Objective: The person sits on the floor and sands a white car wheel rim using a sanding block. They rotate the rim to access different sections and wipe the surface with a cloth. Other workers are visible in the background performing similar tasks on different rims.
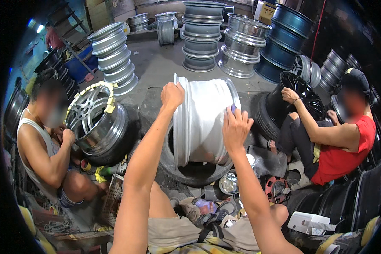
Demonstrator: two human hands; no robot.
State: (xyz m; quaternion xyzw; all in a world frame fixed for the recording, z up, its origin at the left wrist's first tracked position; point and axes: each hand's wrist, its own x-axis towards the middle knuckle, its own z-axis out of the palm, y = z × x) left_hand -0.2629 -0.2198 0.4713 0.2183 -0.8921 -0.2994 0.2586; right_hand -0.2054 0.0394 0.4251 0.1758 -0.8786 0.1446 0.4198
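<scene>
A silver wheel rim (205,120) stands on edge in front of me, resting on a black tire (199,175) that lies flat. My left hand (172,94) is closed over the rim's upper left lip. At the barrel's right side, my right hand (238,123) pinches a small blue piece (232,109) against or close to the silver surface. Most of that piece is hidden by my fingers, so its kind does not show. Just below my right hand sits a round metal can (229,183) near the tire.
On the left, a person in a white tank top (40,139) works at a taped rim (95,116). A person in a red top (345,148) handles a black rim (302,95) on the right. Rim stacks (202,38) stand behind. Rags (194,207) and a red reel-like object (277,189) litter the floor.
</scene>
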